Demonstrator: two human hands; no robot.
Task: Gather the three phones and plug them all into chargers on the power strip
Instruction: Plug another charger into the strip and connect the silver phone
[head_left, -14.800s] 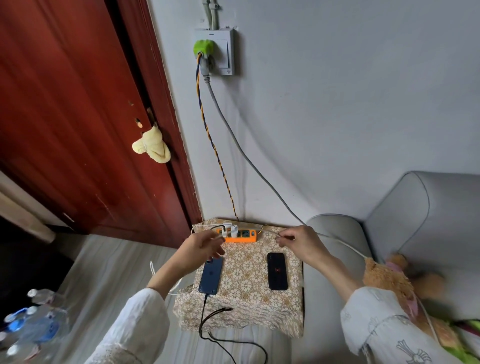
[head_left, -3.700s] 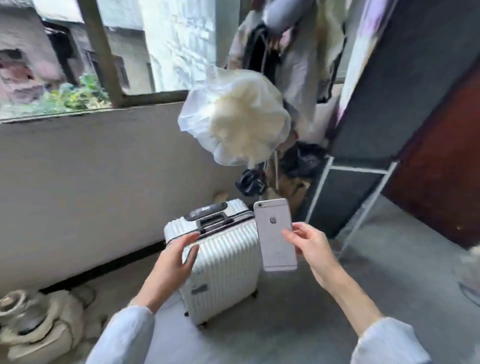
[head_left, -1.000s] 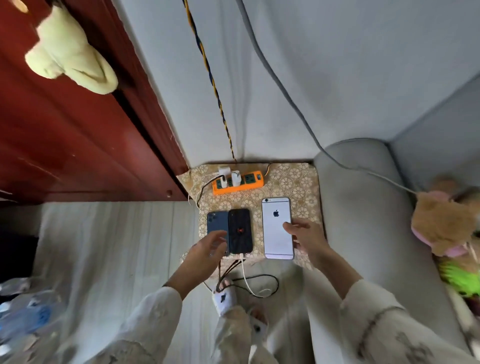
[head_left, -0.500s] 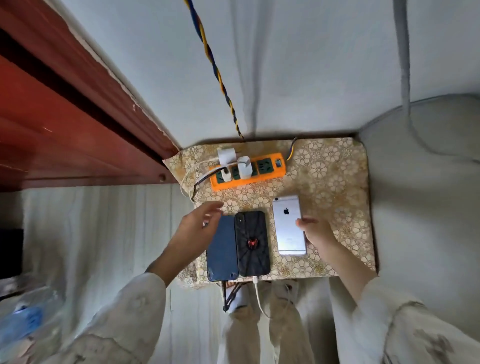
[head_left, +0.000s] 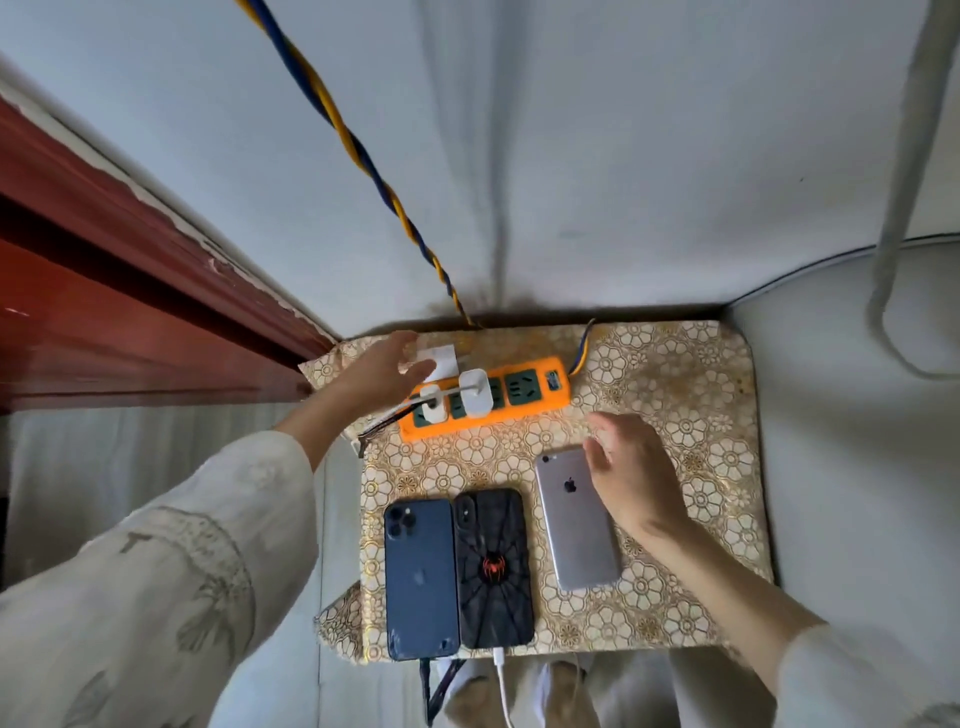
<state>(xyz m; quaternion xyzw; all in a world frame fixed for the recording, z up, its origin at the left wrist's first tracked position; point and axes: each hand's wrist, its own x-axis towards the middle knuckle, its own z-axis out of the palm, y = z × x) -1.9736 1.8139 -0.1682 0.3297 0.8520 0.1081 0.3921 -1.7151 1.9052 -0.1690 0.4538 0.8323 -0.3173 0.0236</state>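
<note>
all three phones sit face down on the tabletop, near of the orange power strip. blue phone and spider-case phone touch side by side, cables at their near ends. silver phone is just right of them, no cable visible. right hand rests open on its right edge; left hand is open, fingers spread at a white charger at the strip's far-left end. silver phone looks rigid, smooth-backed, likely slippery — pinch it by the long edges, keep the near port end clear for the plug.
</note>
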